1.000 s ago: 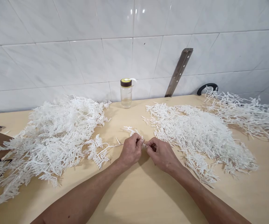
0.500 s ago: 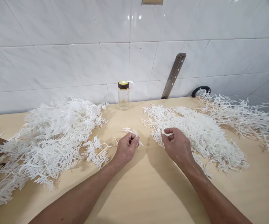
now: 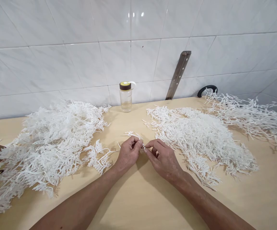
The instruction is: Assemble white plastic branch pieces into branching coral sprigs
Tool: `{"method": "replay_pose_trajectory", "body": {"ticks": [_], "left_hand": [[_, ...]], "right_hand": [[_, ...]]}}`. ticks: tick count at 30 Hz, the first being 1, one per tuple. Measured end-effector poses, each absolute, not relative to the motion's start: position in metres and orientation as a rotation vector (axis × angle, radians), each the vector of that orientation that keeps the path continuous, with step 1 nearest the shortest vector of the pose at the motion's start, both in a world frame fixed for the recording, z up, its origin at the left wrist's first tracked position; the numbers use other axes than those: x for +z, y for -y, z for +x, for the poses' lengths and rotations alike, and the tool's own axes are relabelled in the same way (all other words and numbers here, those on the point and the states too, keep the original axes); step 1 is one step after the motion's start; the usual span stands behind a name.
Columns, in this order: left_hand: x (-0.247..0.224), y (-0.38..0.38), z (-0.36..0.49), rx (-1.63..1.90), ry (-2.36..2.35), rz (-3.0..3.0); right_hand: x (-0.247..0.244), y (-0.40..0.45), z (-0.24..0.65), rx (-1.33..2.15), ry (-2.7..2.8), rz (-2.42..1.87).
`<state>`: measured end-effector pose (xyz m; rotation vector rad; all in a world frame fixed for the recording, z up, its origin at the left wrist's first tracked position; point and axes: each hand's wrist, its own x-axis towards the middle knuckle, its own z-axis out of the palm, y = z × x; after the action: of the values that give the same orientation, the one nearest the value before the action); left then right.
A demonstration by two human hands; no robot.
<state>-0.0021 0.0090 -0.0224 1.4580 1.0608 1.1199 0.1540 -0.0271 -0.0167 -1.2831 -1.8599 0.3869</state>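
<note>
My left hand (image 3: 130,151) is closed on a small white plastic branch sprig (image 3: 134,134), whose thin twigs stick out past the fingers. My right hand (image 3: 162,157) meets it from the right, thumb and forefinger pinched at the sprig's end beside the left fingertips. What lies between the fingertips is partly hidden. Just left of my left hand lies a forked white branch piece (image 3: 102,156) with leafy ends. A flat heap of small white sprigs (image 3: 201,134) spreads to the right of my right hand.
A big pile of white leafy branches (image 3: 64,137) covers the left of the wooden table (image 3: 138,204). Bare white branches (image 3: 253,115) lie at far right by a black curved handle (image 3: 207,88). A clear bottle (image 3: 126,97) and a metal strip (image 3: 178,75) stand near the tiled wall.
My right hand has moved left from the edge of the sprig heap to my left hand, and its fingers have closed at the sprig. My left hand has kept its hold.
</note>
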Motion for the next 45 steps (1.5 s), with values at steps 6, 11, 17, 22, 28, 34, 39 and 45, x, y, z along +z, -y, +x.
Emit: {"method": "replay_pose_trajectory", "body": {"ticks": [6,11,17,22,28,34,39,45], "left_hand": [[-0.022,-0.008,-0.001,1.108,-1.062,1.47],[-0.022,-0.008,-0.001,1.126,-1.077,1.507],[-0.021,-0.008,-0.001,1.11,-1.115,1.58],[-0.022,-0.008,-0.001,1.101,-1.119,1.612],[-0.02,-0.007,-0.001,1.093,-1.151,1.61],[-0.019,-0.009,-0.001,1.1,-1.159,1.596],[-0.018,-0.009,0.001,1.112,-1.18,1.585],[-0.021,-0.014,-0.004,1.174,-1.274,1.515]], "right_hand": [[-0.018,0.027,0.151,0.313,1.864,-1.265],[-0.019,0.028,0.15,0.355,1.854,-1.262],[-0.016,0.028,0.148,0.544,1.761,-1.327],[-0.013,0.026,0.148,0.553,1.707,-1.406],[-0.015,0.026,0.148,0.503,1.733,-1.433],[-0.019,0.025,0.148,0.443,1.813,-1.375],[-0.024,0.023,0.147,0.371,1.878,-1.282],[-0.019,0.037,0.132,0.521,2.012,-1.071]]}}
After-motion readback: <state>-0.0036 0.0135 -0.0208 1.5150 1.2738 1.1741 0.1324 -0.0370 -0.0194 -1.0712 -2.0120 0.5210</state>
